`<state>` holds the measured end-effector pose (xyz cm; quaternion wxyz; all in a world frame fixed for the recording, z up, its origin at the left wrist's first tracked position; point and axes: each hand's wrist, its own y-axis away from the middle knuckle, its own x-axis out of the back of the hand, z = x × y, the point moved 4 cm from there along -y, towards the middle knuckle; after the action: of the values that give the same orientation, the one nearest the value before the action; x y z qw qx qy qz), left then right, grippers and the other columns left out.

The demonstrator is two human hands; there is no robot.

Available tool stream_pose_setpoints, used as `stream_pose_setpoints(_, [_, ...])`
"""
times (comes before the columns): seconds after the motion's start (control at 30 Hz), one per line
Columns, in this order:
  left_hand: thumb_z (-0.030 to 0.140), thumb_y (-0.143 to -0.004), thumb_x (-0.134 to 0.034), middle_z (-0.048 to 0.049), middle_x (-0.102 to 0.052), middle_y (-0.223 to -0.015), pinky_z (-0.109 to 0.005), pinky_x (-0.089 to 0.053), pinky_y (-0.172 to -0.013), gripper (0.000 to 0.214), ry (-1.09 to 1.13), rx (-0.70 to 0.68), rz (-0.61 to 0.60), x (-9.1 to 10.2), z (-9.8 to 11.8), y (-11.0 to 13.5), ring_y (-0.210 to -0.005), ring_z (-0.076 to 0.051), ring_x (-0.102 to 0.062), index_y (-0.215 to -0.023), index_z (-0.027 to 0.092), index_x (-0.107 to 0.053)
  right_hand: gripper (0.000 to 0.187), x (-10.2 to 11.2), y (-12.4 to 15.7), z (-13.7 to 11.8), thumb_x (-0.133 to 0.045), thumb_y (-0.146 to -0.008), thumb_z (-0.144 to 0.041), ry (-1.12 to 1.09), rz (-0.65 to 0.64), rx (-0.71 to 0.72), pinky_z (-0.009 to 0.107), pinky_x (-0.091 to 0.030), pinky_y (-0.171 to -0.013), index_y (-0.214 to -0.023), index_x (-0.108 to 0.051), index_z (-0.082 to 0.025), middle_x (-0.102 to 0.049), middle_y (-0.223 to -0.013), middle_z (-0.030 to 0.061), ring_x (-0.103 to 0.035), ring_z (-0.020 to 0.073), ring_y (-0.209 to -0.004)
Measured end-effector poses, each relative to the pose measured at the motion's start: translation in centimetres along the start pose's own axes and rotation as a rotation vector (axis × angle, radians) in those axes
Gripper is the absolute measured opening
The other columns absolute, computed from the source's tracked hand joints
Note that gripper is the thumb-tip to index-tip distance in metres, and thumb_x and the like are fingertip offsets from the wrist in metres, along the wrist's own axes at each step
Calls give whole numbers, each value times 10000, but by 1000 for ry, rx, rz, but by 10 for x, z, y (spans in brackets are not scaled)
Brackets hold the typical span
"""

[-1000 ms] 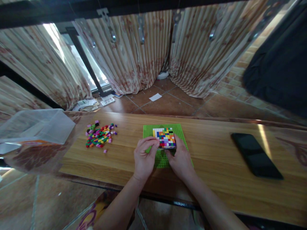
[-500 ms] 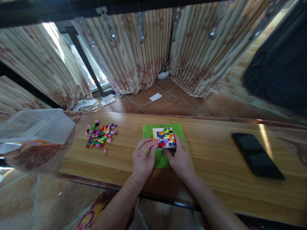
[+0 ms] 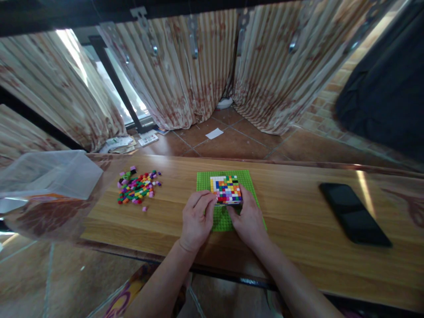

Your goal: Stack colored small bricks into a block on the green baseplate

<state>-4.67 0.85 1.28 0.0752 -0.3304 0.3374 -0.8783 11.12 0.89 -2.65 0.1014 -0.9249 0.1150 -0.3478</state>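
A block of many-coloured toy bricks (image 3: 226,187) sits on the green baseplate (image 3: 222,222) on the wooden table. At its near left corner, my left hand (image 3: 198,216) has thumb and forefinger pinched together; whatever they hold is too small to make out. My right hand (image 3: 249,217) grips the right side of the brick block, fingers along its right edge and thumb at the near side. The block's near side is partly hidden by the fingers.
Loose bricks (image 3: 139,187) lie in a pile on the left of the table (image 3: 291,212). Beyond them stands a clear plastic bin (image 3: 76,174). A black phone (image 3: 355,215) lies on the right. Curtains hang behind, and papers (image 3: 214,133) lie on the floor.
Almost nothing differs. Both hands stay at the brick block in the same grip, and the whole view has shifted very slightly.
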Motion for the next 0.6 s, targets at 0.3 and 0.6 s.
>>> stream_pose_setpoints(0.3, [169,-895,-596,-69,-705,-999,-307,-547,-877,119,-1,-23,-30,-2,3,-1,-953,-164,-658,-973,201,-680,638,-1,0,0,-571,-799,-216,16,1,5,523,-447,-1031,-1411,-411,-133,-580,-1307,174,-561,315,-1193])
stream_pose_setpoints(0.6, [138,-872,-617,-61,-701,-952,-291,-550,-838,99,-10,-72,7,2,4,-3,-906,-151,-656,-938,184,-675,634,-4,-1,2,-580,-795,-216,1,7,15,517,-454,-1025,-1400,-422,-109,-581,-1296,185,-562,319,-1181])
